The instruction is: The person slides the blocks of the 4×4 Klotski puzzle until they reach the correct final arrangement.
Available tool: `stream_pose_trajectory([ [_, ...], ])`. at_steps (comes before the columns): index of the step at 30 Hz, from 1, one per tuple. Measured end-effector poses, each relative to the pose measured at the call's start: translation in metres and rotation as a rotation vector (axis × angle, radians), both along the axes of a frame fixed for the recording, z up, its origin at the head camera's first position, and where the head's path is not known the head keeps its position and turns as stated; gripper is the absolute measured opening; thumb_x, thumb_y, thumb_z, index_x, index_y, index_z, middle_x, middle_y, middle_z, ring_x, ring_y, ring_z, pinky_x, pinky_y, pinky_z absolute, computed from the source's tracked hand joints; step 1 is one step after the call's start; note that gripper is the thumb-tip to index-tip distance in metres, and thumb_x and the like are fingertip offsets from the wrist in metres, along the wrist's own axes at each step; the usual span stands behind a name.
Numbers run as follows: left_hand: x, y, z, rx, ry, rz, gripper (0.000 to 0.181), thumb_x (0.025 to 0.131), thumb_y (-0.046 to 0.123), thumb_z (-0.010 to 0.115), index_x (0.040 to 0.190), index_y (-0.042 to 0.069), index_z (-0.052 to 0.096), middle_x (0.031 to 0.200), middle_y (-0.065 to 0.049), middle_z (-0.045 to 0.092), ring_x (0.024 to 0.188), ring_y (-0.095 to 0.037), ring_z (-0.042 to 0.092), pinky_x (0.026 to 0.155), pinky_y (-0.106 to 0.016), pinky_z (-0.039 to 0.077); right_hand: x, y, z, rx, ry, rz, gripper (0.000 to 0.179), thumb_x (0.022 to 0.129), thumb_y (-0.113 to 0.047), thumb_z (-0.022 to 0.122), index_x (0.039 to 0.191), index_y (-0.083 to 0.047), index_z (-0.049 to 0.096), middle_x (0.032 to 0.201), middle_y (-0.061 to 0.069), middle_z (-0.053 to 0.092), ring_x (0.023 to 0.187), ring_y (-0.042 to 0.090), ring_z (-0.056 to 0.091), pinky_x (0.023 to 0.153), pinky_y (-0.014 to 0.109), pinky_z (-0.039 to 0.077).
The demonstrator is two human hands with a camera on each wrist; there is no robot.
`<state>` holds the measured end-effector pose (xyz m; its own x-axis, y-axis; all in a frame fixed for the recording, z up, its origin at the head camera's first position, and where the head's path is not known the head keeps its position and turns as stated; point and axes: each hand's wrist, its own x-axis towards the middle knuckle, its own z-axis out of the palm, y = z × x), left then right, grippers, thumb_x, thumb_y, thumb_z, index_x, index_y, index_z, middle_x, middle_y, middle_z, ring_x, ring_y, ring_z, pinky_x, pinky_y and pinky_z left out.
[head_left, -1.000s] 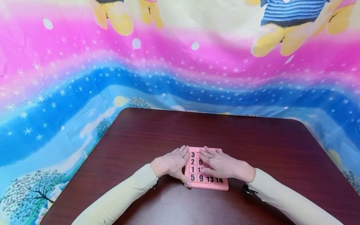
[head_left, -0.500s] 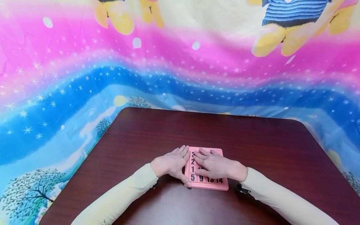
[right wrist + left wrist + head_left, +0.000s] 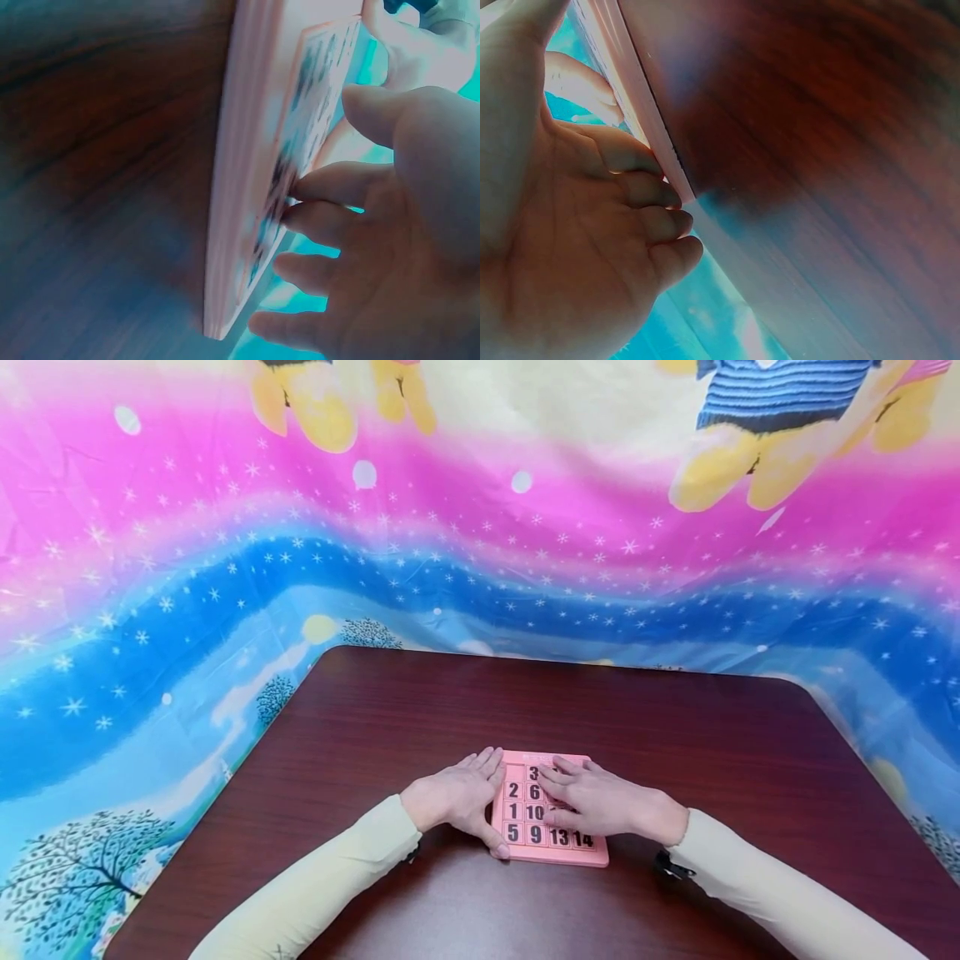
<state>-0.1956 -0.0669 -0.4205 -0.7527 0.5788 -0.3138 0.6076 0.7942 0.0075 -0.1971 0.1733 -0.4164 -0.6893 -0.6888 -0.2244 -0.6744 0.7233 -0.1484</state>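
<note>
A pink sliding number puzzle lies flat on the dark wooden table. Its top-left slot holds no tile, and the 3 tile sits just right of that slot. My left hand steadies the puzzle's left side, fingers along the edge and thumb at the near corner. In the left wrist view the fingertips are against the pink edge. Over the right part of the puzzle my right hand is spread, hiding several tiles. In the right wrist view its fingertips touch the tile face.
The brown table has rounded far corners. Behind it hangs a pink and blue patterned cloth with snowflakes and trees. Both forearms wear pale sleeves.
My right hand went left over the top row, then back right. The 3 tile slid one slot right, leaving the top-left slot bare. The left hand stayed put.
</note>
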Motion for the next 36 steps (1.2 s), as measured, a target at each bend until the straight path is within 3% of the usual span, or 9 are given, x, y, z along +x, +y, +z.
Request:
stream_pose_trajectory([
  [15, -0.001, 0.001, 0.000, 0.003, -0.018, 0.005, 0.130, 0.065, 0.086, 0.062, 0.156, 0.003, 0.020, 0.165, -0.017, 0.008, 0.154, -0.027, 0.008, 0.127, -0.037, 0.015, 0.023, -0.019, 0.001, -0.019, 0.072, 0.135, 0.062, 0.099, -0.049, 0.049, 0.147, -0.010, 0.045, 0.157, 0.008, 0.039, 0.148, 0.033, 0.030, 0.113, 0.065, 0.031],
  [23, -0.001, 0.002, 0.001, -0.001, -0.025, 0.006, 0.131, 0.065, 0.085, 0.064, 0.156, 0.002, 0.019, 0.165, -0.016, 0.008, 0.154, -0.027, 0.009, 0.126, -0.036, 0.015, 0.015, -0.022, -0.002, 0.010, 0.081, 0.120, 0.063, 0.100, -0.051, 0.047, 0.148, -0.011, 0.045, 0.157, 0.008, 0.039, 0.149, 0.033, 0.027, 0.113, 0.065, 0.032],
  [36, 0.000, 0.001, 0.003, -0.002, -0.027, -0.009, 0.128, 0.067, 0.084, 0.063, 0.155, 0.002, 0.021, 0.165, -0.017, 0.010, 0.154, -0.028, 0.010, 0.126, -0.037, 0.016, 0.000, -0.028, -0.002, 0.043, 0.039, 0.026, 0.067, 0.099, -0.054, 0.046, 0.151, -0.013, 0.039, 0.160, 0.006, 0.032, 0.152, 0.029, 0.020, 0.117, 0.064, 0.025],
])
